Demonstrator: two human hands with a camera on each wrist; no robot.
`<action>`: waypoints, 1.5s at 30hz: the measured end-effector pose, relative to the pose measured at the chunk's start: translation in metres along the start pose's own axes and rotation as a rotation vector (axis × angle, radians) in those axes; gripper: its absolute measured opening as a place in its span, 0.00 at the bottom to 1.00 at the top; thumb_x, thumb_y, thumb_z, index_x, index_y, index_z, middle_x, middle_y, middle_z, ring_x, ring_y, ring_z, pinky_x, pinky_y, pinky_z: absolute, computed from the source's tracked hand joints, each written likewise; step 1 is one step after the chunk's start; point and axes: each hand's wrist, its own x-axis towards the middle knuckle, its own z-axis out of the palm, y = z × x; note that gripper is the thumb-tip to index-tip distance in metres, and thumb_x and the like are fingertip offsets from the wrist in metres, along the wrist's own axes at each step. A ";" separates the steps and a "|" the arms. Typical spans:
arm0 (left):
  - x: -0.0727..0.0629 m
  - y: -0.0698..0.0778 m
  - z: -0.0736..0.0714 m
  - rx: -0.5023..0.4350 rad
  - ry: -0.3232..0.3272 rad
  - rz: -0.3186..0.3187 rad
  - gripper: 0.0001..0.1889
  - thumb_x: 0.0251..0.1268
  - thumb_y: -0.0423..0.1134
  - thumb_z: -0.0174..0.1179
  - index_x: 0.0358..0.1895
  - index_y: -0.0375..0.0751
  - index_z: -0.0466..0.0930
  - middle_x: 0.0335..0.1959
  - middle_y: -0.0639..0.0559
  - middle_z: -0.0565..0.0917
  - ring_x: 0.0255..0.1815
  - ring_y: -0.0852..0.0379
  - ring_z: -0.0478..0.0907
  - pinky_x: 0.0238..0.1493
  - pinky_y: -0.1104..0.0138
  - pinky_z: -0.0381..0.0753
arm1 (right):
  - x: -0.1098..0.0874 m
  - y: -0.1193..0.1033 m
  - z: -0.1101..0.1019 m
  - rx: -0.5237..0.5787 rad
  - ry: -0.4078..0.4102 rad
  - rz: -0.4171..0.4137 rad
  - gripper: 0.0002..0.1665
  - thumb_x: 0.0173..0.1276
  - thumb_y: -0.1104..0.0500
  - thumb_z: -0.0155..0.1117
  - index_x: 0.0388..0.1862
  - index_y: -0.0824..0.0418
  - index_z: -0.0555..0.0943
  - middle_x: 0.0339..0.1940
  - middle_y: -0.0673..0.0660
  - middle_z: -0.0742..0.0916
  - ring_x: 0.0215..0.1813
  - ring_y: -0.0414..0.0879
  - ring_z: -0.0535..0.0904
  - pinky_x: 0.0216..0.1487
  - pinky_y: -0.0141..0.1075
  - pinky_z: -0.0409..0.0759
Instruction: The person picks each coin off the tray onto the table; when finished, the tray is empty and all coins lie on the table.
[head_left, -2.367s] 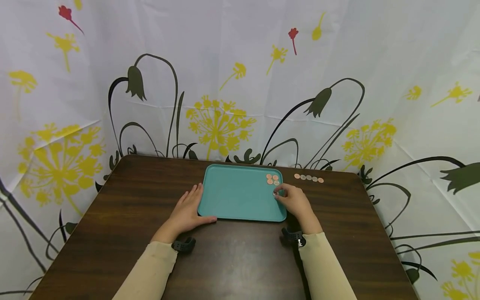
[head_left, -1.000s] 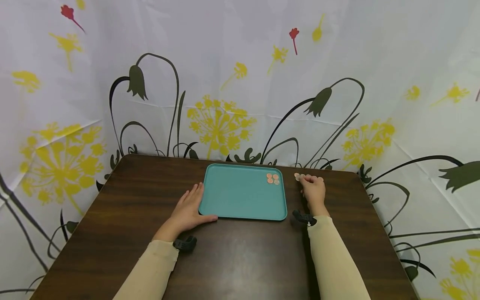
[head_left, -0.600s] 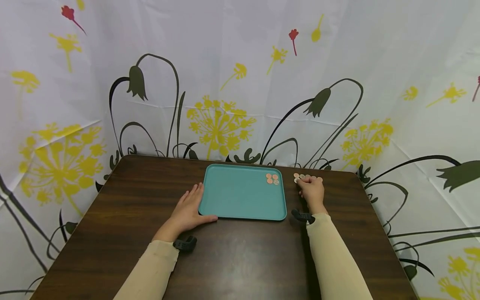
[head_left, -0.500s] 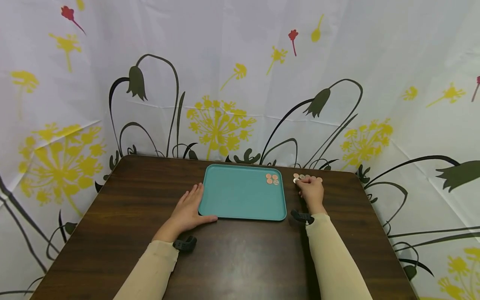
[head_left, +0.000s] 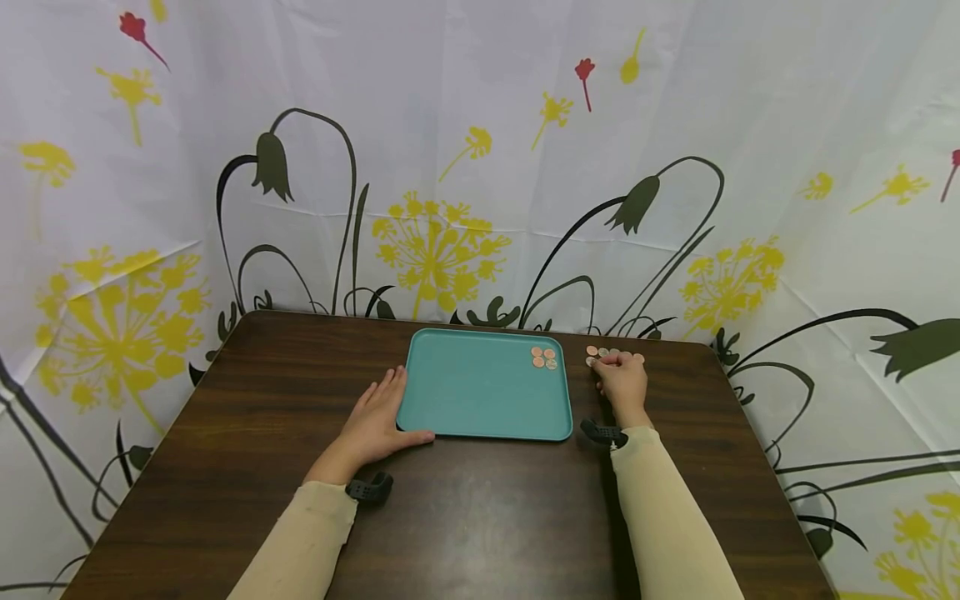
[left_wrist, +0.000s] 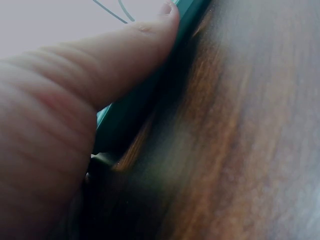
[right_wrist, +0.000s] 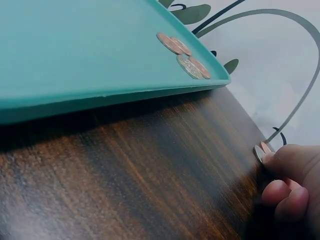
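A silver coin (head_left: 591, 362) is pinched in the fingertips of my right hand (head_left: 624, 385), low over the table just in front of the left end of a row of coins (head_left: 592, 351). In the right wrist view, the silver coin (right_wrist: 259, 153) tilts beside a copper one, its far side covered by the fingers. My left hand (head_left: 372, 422) lies with straight fingers along the left side of a teal tray (head_left: 480, 437), its thumb on the near rim. Several coins (head_left: 543, 357), mostly copper, sit in a square group in the tray's far right corner.
The dark wooden table (head_left: 480, 517) runs back to a white curtain (head_left: 465, 100) printed with flowers. Black straps with small devices sit on both wrists, below beige sleeves (head_left: 671, 508). The right hand covers part of the coin row.
My right hand has left the tray's right edge with a silver coin and moved right and away to the row, bringing the coin down in front of it. The left hand has stayed put.
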 end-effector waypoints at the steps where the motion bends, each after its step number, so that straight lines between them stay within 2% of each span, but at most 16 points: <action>1: 0.000 0.000 0.000 0.000 0.000 0.000 0.72 0.60 0.74 0.73 0.90 0.32 0.40 0.92 0.36 0.46 0.93 0.36 0.43 0.90 0.37 0.43 | 0.001 0.000 0.000 -0.001 0.003 -0.003 0.13 0.72 0.55 0.79 0.44 0.65 0.89 0.26 0.54 0.89 0.18 0.40 0.80 0.21 0.31 0.80; 2: 0.000 0.000 0.000 -0.001 0.000 0.000 0.72 0.60 0.74 0.73 0.90 0.32 0.40 0.92 0.36 0.46 0.93 0.36 0.43 0.90 0.37 0.43 | 0.001 0.000 0.000 -0.001 0.005 -0.003 0.13 0.72 0.55 0.79 0.44 0.65 0.89 0.26 0.54 0.88 0.18 0.40 0.79 0.21 0.31 0.80; 4: 0.000 0.000 0.000 -0.002 0.001 0.000 0.72 0.60 0.74 0.73 0.90 0.32 0.40 0.92 0.35 0.46 0.93 0.36 0.43 0.90 0.37 0.43 | 0.002 0.001 0.000 0.004 0.008 -0.002 0.13 0.72 0.56 0.78 0.44 0.65 0.88 0.31 0.57 0.87 0.18 0.40 0.79 0.20 0.30 0.79; 8: 0.000 0.000 0.001 -0.003 0.005 0.003 0.72 0.60 0.74 0.73 0.90 0.32 0.40 0.92 0.35 0.46 0.93 0.36 0.43 0.90 0.37 0.43 | 0.003 0.002 0.001 0.020 0.011 0.006 0.12 0.73 0.57 0.76 0.43 0.66 0.88 0.52 0.63 0.82 0.18 0.40 0.79 0.20 0.29 0.79; 10: -0.001 0.001 0.000 -0.004 0.007 0.003 0.72 0.60 0.74 0.73 0.90 0.32 0.40 0.92 0.35 0.46 0.93 0.36 0.43 0.90 0.37 0.43 | 0.004 0.003 0.002 0.031 0.010 0.009 0.11 0.73 0.57 0.76 0.43 0.66 0.88 0.55 0.63 0.80 0.19 0.40 0.79 0.20 0.29 0.79; 12: 0.000 0.001 0.000 -0.006 0.009 0.003 0.72 0.60 0.74 0.73 0.90 0.31 0.41 0.92 0.35 0.47 0.93 0.36 0.43 0.90 0.37 0.43 | 0.006 0.004 0.002 0.045 0.013 0.012 0.11 0.74 0.57 0.75 0.44 0.66 0.88 0.50 0.61 0.83 0.19 0.40 0.80 0.20 0.29 0.79; 15: 0.000 0.003 0.000 -0.010 0.005 0.002 0.71 0.61 0.74 0.73 0.90 0.32 0.41 0.92 0.35 0.46 0.93 0.36 0.43 0.90 0.37 0.43 | 0.007 0.005 0.000 0.075 0.031 0.014 0.12 0.76 0.57 0.73 0.45 0.66 0.87 0.33 0.53 0.85 0.18 0.40 0.80 0.20 0.30 0.79; 17: 0.000 0.004 0.001 -0.016 0.007 0.009 0.71 0.61 0.74 0.73 0.90 0.32 0.41 0.92 0.35 0.46 0.93 0.36 0.43 0.90 0.37 0.43 | 0.007 0.005 0.000 0.096 0.052 0.015 0.12 0.78 0.56 0.71 0.47 0.67 0.86 0.24 0.49 0.83 0.17 0.40 0.79 0.20 0.30 0.79; 21: -0.001 0.004 0.002 -0.028 -0.003 0.008 0.72 0.60 0.74 0.73 0.90 0.33 0.40 0.92 0.36 0.46 0.94 0.37 0.43 0.91 0.38 0.42 | 0.000 0.005 0.001 0.154 0.069 0.021 0.15 0.82 0.53 0.67 0.50 0.67 0.84 0.29 0.48 0.82 0.19 0.38 0.77 0.21 0.29 0.77; 25: -0.003 0.003 0.003 -0.021 -0.019 -0.003 0.72 0.60 0.74 0.73 0.90 0.33 0.39 0.92 0.37 0.45 0.94 0.38 0.42 0.91 0.38 0.41 | -0.016 -0.003 0.006 0.226 0.048 0.007 0.15 0.83 0.53 0.67 0.51 0.66 0.84 0.35 0.49 0.80 0.22 0.39 0.76 0.22 0.28 0.75; 27: -0.003 0.002 0.003 -0.017 -0.016 -0.002 0.72 0.60 0.74 0.73 0.90 0.33 0.39 0.92 0.37 0.45 0.94 0.37 0.42 0.91 0.38 0.41 | -0.024 -0.012 0.010 0.252 0.006 -0.026 0.15 0.82 0.54 0.68 0.51 0.67 0.85 0.34 0.51 0.81 0.24 0.40 0.77 0.22 0.29 0.76; 29: -0.002 0.002 0.002 -0.015 -0.009 0.000 0.72 0.60 0.74 0.73 0.90 0.33 0.39 0.92 0.37 0.45 0.94 0.37 0.42 0.91 0.38 0.42 | -0.030 -0.022 0.015 0.251 -0.071 -0.074 0.15 0.82 0.54 0.68 0.53 0.67 0.87 0.33 0.53 0.82 0.26 0.43 0.79 0.22 0.31 0.77; 32: -0.001 0.002 0.000 -0.015 0.006 0.004 0.72 0.60 0.74 0.73 0.90 0.33 0.40 0.92 0.36 0.46 0.94 0.37 0.43 0.91 0.38 0.42 | -0.036 -0.033 0.026 0.132 -0.220 -0.150 0.16 0.82 0.53 0.68 0.57 0.63 0.88 0.32 0.55 0.83 0.28 0.45 0.81 0.24 0.34 0.80; 35: 0.000 0.002 0.000 -0.012 0.012 0.005 0.72 0.60 0.74 0.73 0.90 0.32 0.40 0.92 0.36 0.46 0.93 0.37 0.43 0.90 0.38 0.43 | -0.039 -0.038 0.037 -0.059 -0.298 -0.207 0.15 0.82 0.52 0.68 0.60 0.58 0.88 0.31 0.53 0.82 0.30 0.46 0.79 0.29 0.36 0.78; 38: 0.000 0.001 0.000 -0.010 0.007 0.001 0.72 0.60 0.74 0.73 0.90 0.32 0.40 0.92 0.36 0.46 0.94 0.37 0.43 0.91 0.38 0.43 | -0.043 -0.037 0.046 -0.198 -0.286 -0.224 0.14 0.80 0.54 0.70 0.60 0.55 0.89 0.31 0.52 0.81 0.31 0.46 0.76 0.33 0.37 0.74; 45: -0.003 0.001 0.000 -0.010 0.003 0.006 0.71 0.61 0.73 0.73 0.90 0.32 0.40 0.92 0.36 0.46 0.94 0.37 0.43 0.91 0.38 0.42 | -0.057 -0.042 0.055 -0.269 -0.242 -0.244 0.19 0.78 0.54 0.72 0.64 0.55 0.89 0.31 0.56 0.84 0.29 0.49 0.75 0.32 0.39 0.71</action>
